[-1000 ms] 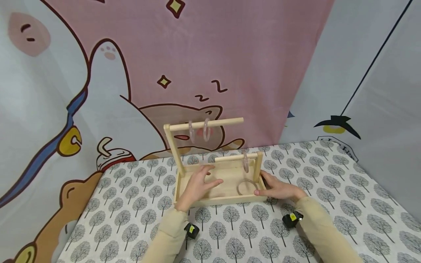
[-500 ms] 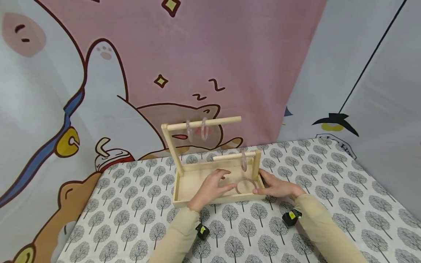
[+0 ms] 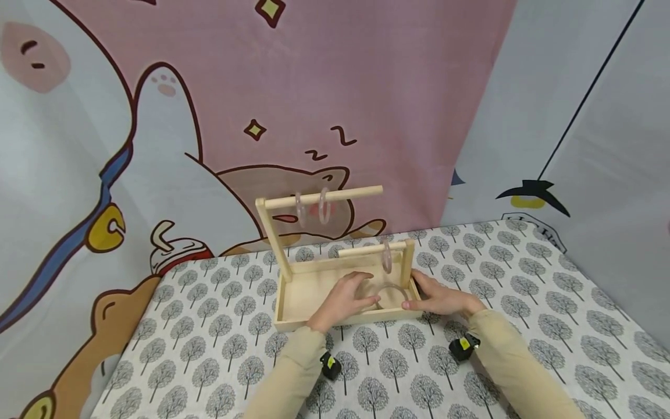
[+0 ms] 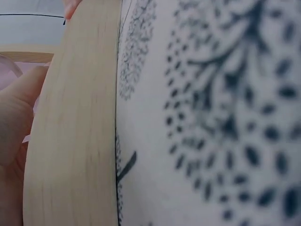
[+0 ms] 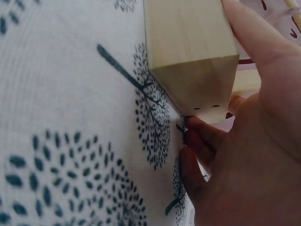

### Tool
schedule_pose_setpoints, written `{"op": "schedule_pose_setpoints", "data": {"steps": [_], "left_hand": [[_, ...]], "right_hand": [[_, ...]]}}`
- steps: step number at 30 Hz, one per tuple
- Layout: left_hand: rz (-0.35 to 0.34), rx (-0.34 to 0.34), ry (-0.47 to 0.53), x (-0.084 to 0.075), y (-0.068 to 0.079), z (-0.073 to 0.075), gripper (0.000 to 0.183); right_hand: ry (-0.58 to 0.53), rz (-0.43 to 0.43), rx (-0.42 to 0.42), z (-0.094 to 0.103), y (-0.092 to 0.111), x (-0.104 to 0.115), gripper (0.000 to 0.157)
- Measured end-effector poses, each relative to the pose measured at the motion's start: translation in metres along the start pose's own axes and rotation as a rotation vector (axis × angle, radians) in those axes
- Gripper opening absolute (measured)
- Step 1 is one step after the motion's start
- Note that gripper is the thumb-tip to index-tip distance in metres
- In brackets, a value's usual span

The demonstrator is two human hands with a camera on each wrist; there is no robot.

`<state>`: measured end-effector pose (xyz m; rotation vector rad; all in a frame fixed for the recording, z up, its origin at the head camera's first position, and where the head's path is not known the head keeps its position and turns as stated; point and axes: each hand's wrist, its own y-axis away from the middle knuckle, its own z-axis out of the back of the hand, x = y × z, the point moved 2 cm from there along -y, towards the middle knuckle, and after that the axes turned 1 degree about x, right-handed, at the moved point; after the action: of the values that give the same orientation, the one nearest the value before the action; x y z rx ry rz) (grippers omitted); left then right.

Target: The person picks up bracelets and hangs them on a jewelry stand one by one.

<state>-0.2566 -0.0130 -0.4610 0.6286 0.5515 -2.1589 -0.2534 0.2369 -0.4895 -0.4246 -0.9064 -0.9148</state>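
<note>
A pale wooden tray (image 3: 306,294) carries a tall post with a long bar (image 3: 361,191) at its left end and a short post with a lower bar (image 3: 361,250) at its right. My left hand (image 3: 342,299) is over the tray floor, thumb and fingers apart, fingertips right at the left edge of a clear pinkish ring (image 3: 390,284) lying flat there. With my right hand (image 3: 442,297) I grip the tray's right end, thumb over the front corner and fingers against the end wall (image 5: 200,89).
Two similar rings, one left (image 3: 299,210) and one right (image 3: 324,207), hang from the long bar. Another ring (image 3: 387,259) hangs on the lower bar near its post. A tree-print cloth (image 3: 209,349) covers the table, with a cartoon curtain (image 3: 408,116) behind.
My left hand has moved right across the tray, from its left half to the flat ring. The right hand stays on the tray's end, and the hanging rings keep their places.
</note>
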Motion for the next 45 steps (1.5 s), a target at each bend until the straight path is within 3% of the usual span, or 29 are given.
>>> {"op": "schedule_pose_setpoints", "data": {"steps": [8,23,35,45], "left_hand": [[-0.055,0.053,-0.014,0.002,-0.006,-0.007,0.06],[0.016,0.226,-0.052,0.007,-0.016,-0.013,0.061],[0.02,0.23,-0.094,0.005,-0.018,-0.013,0.057],[0.041,0.255,-0.206,0.01,-0.007,0.008,0.062]], "right_hand": [[0.006,0.009,0.002,-0.001,0.003,0.007,0.092],[0.008,-0.006,-0.001,-0.003,-0.001,-0.006,0.095],[-0.003,0.008,-0.004,-0.004,0.001,0.002,0.092],[0.037,0.012,-0.011,-0.001,0.008,0.013,0.092]]}}
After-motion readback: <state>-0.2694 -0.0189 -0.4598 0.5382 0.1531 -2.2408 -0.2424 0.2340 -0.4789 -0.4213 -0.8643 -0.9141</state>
